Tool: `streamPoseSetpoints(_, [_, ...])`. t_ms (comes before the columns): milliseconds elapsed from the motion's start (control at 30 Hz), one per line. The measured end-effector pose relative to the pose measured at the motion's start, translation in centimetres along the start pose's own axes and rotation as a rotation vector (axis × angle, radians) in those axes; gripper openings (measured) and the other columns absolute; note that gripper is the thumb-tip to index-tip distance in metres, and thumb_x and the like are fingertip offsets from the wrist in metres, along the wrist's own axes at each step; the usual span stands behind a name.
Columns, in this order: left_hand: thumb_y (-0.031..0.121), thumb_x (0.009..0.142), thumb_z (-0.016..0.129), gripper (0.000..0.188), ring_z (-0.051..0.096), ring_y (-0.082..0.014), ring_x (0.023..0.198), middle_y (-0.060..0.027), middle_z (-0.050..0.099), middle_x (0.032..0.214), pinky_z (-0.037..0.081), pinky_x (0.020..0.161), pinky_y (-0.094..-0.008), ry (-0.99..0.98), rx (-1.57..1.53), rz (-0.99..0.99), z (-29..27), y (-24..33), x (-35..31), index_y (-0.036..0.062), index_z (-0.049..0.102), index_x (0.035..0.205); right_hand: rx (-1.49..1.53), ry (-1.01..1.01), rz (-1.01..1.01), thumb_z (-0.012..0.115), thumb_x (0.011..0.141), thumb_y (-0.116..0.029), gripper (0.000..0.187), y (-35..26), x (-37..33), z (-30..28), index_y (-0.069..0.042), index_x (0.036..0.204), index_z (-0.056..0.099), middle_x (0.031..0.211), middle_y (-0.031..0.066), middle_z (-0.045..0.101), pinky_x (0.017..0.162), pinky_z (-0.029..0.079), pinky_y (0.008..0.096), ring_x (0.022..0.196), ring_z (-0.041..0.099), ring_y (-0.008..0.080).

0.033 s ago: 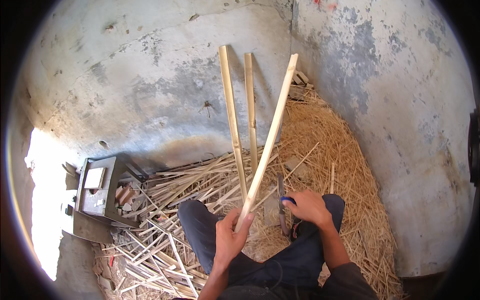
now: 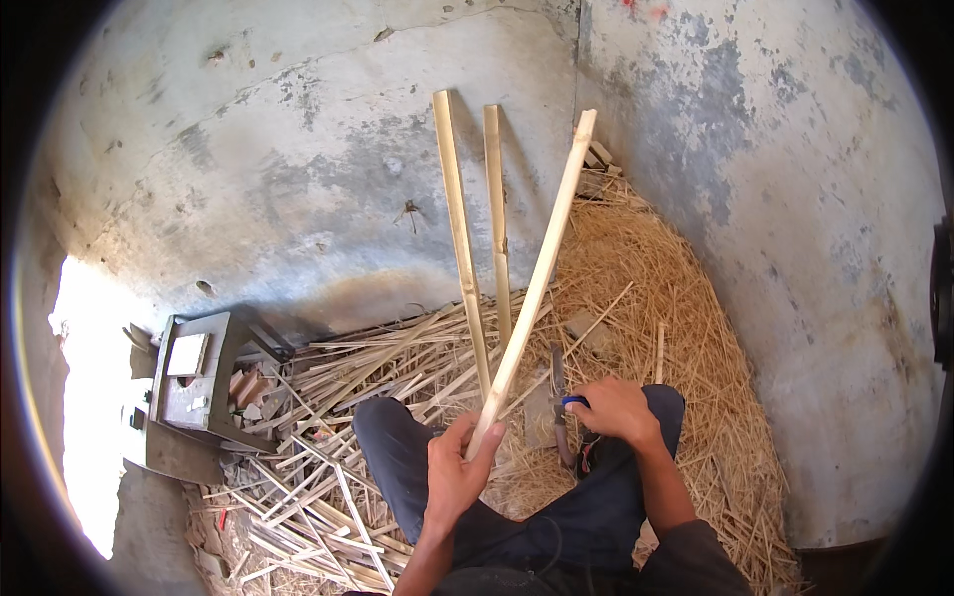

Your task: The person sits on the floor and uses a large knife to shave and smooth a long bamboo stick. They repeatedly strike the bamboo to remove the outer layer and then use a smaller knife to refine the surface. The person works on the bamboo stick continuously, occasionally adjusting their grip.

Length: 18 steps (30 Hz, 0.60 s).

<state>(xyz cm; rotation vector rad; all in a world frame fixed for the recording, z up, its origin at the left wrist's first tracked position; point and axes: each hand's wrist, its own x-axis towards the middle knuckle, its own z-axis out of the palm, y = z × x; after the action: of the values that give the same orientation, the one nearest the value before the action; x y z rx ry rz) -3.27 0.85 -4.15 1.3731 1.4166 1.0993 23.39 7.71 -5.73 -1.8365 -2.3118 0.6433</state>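
My left hand (image 2: pixel 460 465) is closed around the lower end of a pale split bamboo strip (image 2: pixel 542 268), which slants up and to the right. My right hand (image 2: pixel 616 409) is closed above my right knee, with a small blue piece (image 2: pixel 574 400) showing at its fingers; the rest of that object is hidden. Just left of this hand is a long tool with a dark, narrow blade (image 2: pixel 557 368) and a brownish handle (image 2: pixel 563 444). Whether the blue piece belongs to it, I cannot tell. Two more bamboo strips, a longer one (image 2: pixel 459 219) and a shorter one (image 2: pixel 498 214), lean against the wall.
Loose strips (image 2: pixel 388 358) cover the floor ahead and to my left. Straw-like shavings (image 2: pixel 636 268) pile up on the right, along the peeling wall (image 2: pixel 795 248). A box-like stand (image 2: pixel 214 387) with broken bricks (image 2: pixel 248 387) beside it is at far left, near a bright opening (image 2: pixel 84 397).
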Motion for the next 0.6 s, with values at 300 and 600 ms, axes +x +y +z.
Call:
streamPoseSetpoints(300, [0.02, 0.104, 0.075, 0.025, 0.053, -0.0039, 0.066, -0.0012, 0.066, 0.071, 0.043, 0.06, -0.026, -0.017, 0.037, 0.04, 0.6, 1.1, 0.0, -0.0029, 0.073, 0.112, 0.477, 0.715, -0.345, 0.077, 0.098, -0.033, 0.031, -3.2, -1.4, -1.5, -0.004, 0.11, 0.077, 0.091, 0.0125, 0.076, 0.065, 0.057, 0.037, 0.074, 0.075, 0.03])
streamPoseSetpoints(600, [0.021, 0.104, 0.075, 0.028, 0.061, -0.0128, 0.062, -0.0117, 0.068, 0.071, 0.05, 0.061, -0.0329, -0.066, 0.048, 0.095, 1.3, 2.4, -0.5, -0.0023, 0.074, 0.12, 0.255, 0.742, -0.53, 0.085, 0.089, -0.037, 0.032, -4.6, -2.1, -0.4, -0.01, 0.106, 0.079, 0.08, 0.0038, 0.071, 0.055, 0.053, 0.036, 0.061, 0.068, 0.0233])
